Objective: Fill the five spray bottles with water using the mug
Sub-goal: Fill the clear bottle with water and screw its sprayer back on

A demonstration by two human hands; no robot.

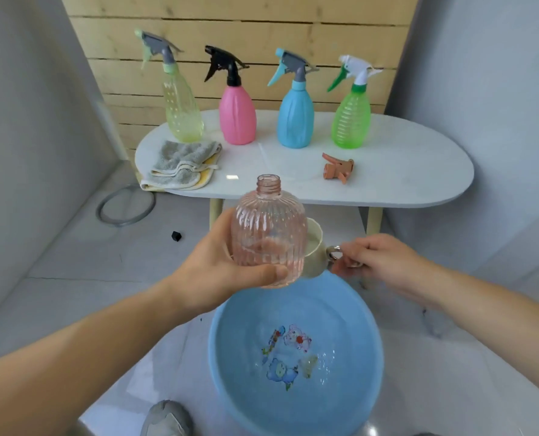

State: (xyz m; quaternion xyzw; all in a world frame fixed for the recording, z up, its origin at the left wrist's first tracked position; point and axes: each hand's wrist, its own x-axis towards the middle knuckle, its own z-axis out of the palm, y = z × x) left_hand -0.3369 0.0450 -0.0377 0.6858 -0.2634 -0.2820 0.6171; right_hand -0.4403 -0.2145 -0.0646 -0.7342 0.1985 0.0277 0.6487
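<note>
My left hand (227, 262) grips a clear pink ribbed bottle (269, 221), upright and uncapped, with a little water at its bottom. Behind it, my right hand (375, 258) holds the metal handle of a cream mug (313, 247), which is partly hidden by the bottle. Both are above the far rim of a blue basin (224, 350) holding water. The bottle's orange spray head (339, 167) lies on the white table (419, 171). Behind it stand capped spray bottles: yellow (181, 111), pink (237, 114), blue (295, 118) and green (351, 121).
A folded grey and yellow cloth (181, 166) lies at the table's left front. On the floor are a grey ring (126, 206), a small black piece (176, 236) and a grey shoe (167, 418). Wooden panelling backs the table.
</note>
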